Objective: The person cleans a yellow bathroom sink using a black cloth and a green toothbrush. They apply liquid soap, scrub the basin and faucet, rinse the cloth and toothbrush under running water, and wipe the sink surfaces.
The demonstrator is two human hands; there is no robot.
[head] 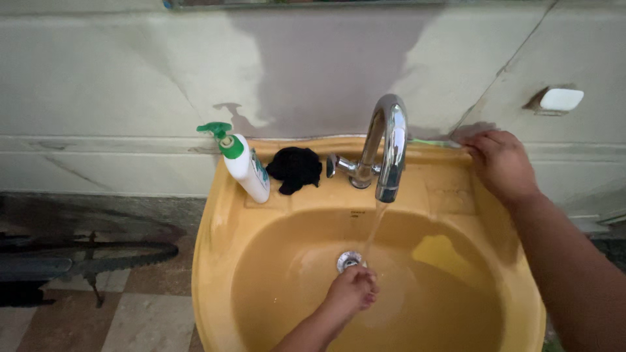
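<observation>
Mustard-yellow sink (215, 261) with a shiny chrome tap (389, 150) and silver drain (349, 260). On its back edge, a white pump bottle (246, 171) with a green top and a black cloth (295, 168). Wall (98, 78) pale cream with a grey patch. Floor (130, 319) in beige and brown checks.

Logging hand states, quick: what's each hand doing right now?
Left hand: loosely curled under the water stream in the sink, holding nothing visible.
Right hand: resting on the sink's back rim, fingers bent; grip cannot be told.
</observation>
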